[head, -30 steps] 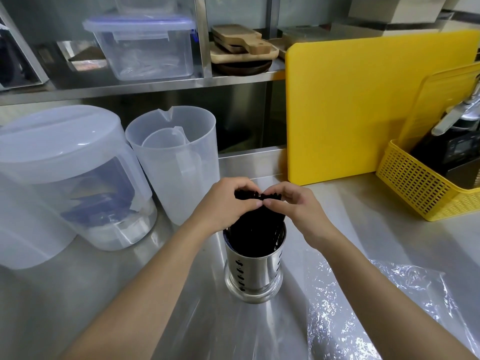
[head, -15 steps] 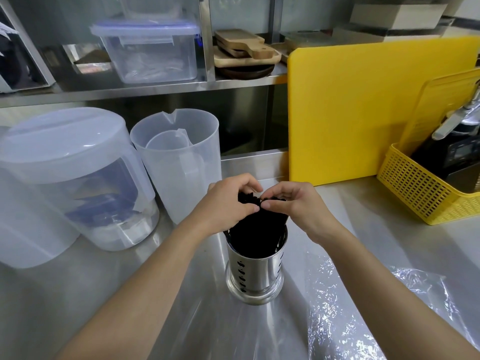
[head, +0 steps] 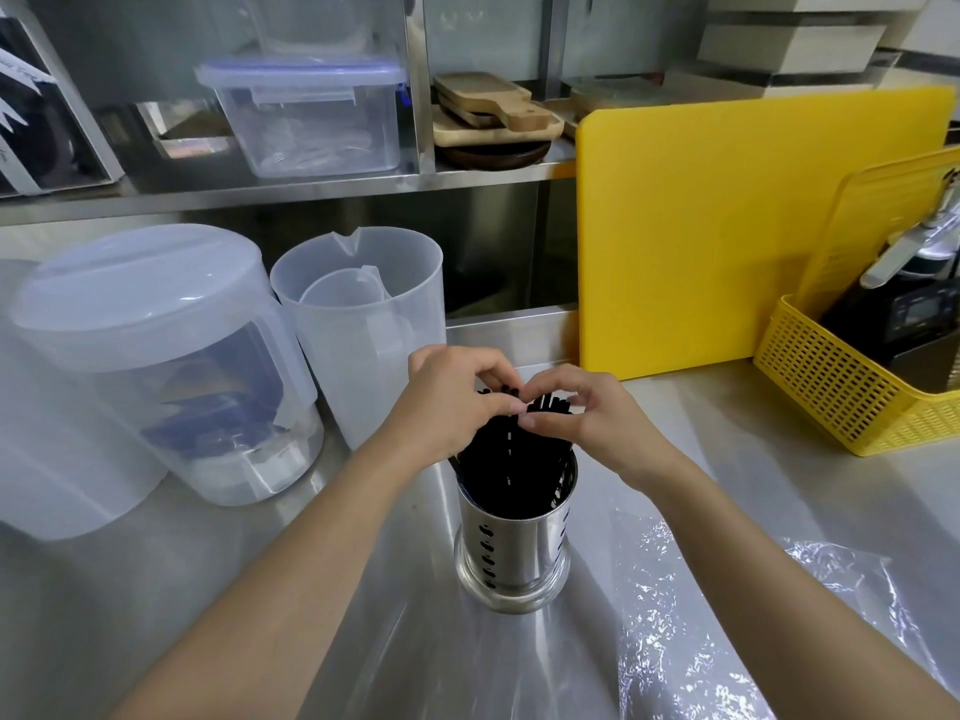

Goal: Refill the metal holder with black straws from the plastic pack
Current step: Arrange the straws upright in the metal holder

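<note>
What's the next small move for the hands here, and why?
Probably spread and release the black straws: both the left hand and right hand pinch their tops, already standing bunched in the perforated metal holder; the clear plastic pack lies flat alongside.

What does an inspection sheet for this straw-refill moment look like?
Surface: steel counter, bare in front.
Job's things: metal holder upright, full of black straws; plastic pack lying flat at the right.
Clutter: lidded plastic jug, measuring jug, yellow basket.
Grippers: left hand and right hand pinch the straw tops.
Cables: nothing seen.
Surroundings: yellow cutting board leaning at the back, shelf with wooden boards.
</note>
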`<state>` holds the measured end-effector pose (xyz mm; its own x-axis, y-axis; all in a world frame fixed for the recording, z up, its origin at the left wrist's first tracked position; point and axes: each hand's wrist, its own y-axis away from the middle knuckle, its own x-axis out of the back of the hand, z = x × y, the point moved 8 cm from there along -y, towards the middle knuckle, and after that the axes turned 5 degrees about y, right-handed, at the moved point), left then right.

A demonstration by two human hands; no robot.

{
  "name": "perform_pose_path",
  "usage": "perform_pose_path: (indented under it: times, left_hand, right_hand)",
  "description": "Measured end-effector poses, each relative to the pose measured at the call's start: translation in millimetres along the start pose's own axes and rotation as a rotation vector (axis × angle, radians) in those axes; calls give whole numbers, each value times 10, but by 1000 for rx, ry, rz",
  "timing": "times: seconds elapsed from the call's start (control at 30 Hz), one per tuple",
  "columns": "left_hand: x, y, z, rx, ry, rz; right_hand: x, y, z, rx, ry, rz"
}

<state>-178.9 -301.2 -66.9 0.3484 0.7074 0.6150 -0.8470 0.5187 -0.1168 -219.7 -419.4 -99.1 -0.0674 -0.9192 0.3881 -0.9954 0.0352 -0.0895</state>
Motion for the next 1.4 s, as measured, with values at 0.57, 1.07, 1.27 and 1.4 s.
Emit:
perform_pose_path:
  times: [0.57,1.07,1.27,1.4]
  left_hand:
    - [343,112,421,-188,305,167]
    - [1079,404,322,-81,749,703]
    - [891,372,-162,238,1156,698]
    - [657,383,-196,312,1176,587]
  right_hand:
    - [67,-17,-516,191,102,133]
    - [569,198,-957,301,-149,446]
    - [704,225,-711,116,-391,487]
    - [563,195,-543,-28,-544,339]
